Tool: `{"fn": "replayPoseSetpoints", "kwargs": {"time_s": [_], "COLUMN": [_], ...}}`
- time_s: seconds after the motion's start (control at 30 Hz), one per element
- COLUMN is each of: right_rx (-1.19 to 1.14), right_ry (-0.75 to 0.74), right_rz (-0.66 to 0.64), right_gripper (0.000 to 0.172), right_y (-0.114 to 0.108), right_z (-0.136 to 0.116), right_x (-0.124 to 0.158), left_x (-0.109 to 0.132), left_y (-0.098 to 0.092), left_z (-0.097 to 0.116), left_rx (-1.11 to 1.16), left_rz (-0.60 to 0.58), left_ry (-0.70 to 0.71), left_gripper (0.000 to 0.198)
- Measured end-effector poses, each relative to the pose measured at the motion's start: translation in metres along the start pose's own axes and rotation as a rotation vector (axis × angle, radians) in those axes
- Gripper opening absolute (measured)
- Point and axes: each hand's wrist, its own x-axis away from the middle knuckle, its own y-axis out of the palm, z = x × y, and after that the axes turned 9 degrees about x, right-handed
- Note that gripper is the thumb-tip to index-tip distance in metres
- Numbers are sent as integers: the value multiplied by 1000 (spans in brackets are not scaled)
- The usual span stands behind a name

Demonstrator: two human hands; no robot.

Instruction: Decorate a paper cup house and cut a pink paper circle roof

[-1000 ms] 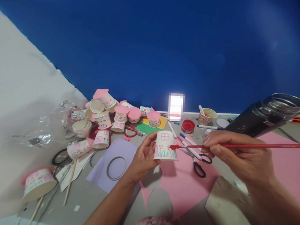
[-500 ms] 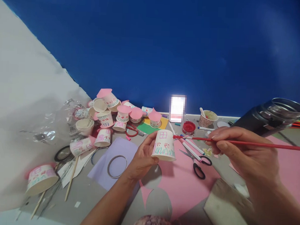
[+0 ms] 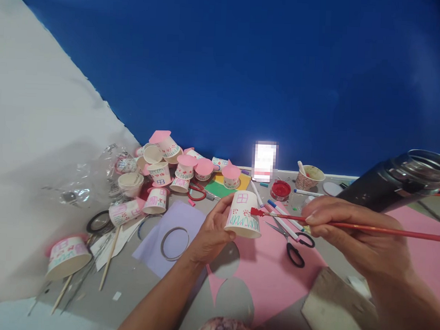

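Observation:
My left hand (image 3: 212, 230) grips an upside-down white paper cup (image 3: 242, 213) drawn with a pink window, red flowers and green grass. It holds the cup just above the pink paper sheet (image 3: 269, 274). My right hand (image 3: 351, 234) pinches a long red paintbrush (image 3: 352, 226). The red-loaded tip touches the cup's right side near its top. Behind the cup stands an open pot of red paint (image 3: 280, 190).
Several decorated cups with pink tops (image 3: 185, 169) are heaped at the back left. Black-handled scissors (image 3: 293, 243), marker pens (image 3: 276, 213), a tape ring (image 3: 175, 243) on lilac paper, wooden sticks (image 3: 108, 260), a black flask (image 3: 394, 182) and a cardboard piece (image 3: 339, 309) lie around. A blue wall stands behind.
The brush tip lifted to the cup's top edge, then came back down onto its right side. The cup has tilted slightly. My view shifted a little to the left.

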Motion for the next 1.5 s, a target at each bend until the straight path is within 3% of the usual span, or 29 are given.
{"fn": "replayPoseSetpoints", "kwargs": {"time_s": [0.27,0.87,1.07,1.4,1.5], "right_rx": [-21,5,4,53,210], "right_ry": [-20,48,24,240,257], "right_rz": [-33,35,-11,290,188], "right_gripper": [28,21,20,14,19], "right_y": [2,3,4,10,17], "right_z": [-1,-4,-2,-8,-1], "right_x": [0,1,1,5,3], "left_x": [0,0,0,1,2], "left_y": [-4,-4,-4,0,3], "left_z": [-2,-2,-2,-3,-5], "left_rx": [-28,-21,-34,1,13], "left_rz": [-5,-29,-14,43,58], "left_ry": [-4,-24,-36,-33,-58], "left_gripper": [88,87,88,94,102]}}
